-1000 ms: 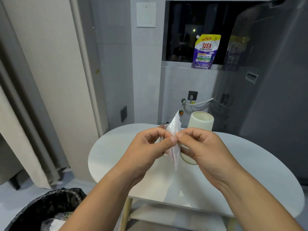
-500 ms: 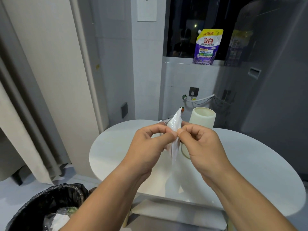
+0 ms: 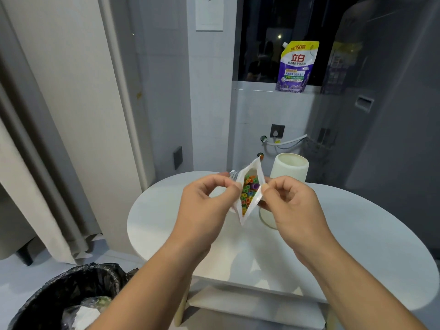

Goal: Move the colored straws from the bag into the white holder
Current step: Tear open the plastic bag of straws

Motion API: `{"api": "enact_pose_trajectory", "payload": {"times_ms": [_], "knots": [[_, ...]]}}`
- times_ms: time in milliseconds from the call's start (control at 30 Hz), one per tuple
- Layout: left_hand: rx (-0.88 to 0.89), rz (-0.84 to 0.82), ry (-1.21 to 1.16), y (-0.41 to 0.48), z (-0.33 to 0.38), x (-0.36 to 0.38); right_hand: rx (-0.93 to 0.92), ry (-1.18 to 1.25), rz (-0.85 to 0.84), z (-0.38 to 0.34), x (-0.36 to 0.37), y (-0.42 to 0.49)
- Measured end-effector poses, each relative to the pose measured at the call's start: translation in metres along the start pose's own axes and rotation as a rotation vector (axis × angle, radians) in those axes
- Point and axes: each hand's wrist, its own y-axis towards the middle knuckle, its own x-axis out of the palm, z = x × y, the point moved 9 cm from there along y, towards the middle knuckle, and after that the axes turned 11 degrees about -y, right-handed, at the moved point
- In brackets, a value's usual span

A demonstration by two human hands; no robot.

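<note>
Inside gaping white bag (image 3: pixel 257 166), multicoloured straws (image 3: pixel 248 191).

Two hands are in view, one left hand (image 3: pixel 204 206) and one right hand (image 3: pixel 290 208), each pinching a lip of the one bag (image 3: pixel 242 216). In its mouth the straws (image 3: pixel 248 192) show only as packed coloured ends. There are perhaps two dozen, too crowded to count surely, with green, orange, yellow and purple among them. One white holder (image 3: pixel 289 171) stands at one o'clock from the bag, on the single desk (image 3: pixel 357 246). One bin (image 3: pixel 59 294) sits at seven o'clock from the bag. One detergent pouch (image 3: pixel 297 66) stands at one o'clock, far up on the sill. There are two dark wall plates (image 3: pixel 177 157) and one white hose (image 3: pixel 285 142).
</note>
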Motion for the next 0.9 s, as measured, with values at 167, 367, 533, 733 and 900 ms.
{"api": "enact_pose_trajectory", "payload": {"times_ms": [167, 367, 533, 733, 900], "knots": [[0.094, 0.001, 0.103, -0.002, -0.001, 0.007, -0.066, 0.095, 0.021, -0.008, 0.003, -0.002], [0.14, -0.023, 0.146, -0.001, -0.005, 0.008, -0.025, 0.095, 0.006, -0.002, 0.003, 0.001], [0.125, 0.023, 0.067, -0.005, -0.005, 0.005, 0.042, 0.2, 0.048, 0.005, -0.002, 0.003], [-0.394, 0.133, -0.222, -0.006, -0.049, -0.001, 0.136, 0.419, 0.01, 0.017, -0.003, 0.007], [-0.572, 0.212, -0.453, -0.009, -0.072, -0.004, 0.163, 0.451, -0.011, 0.026, -0.002, 0.008]]}}
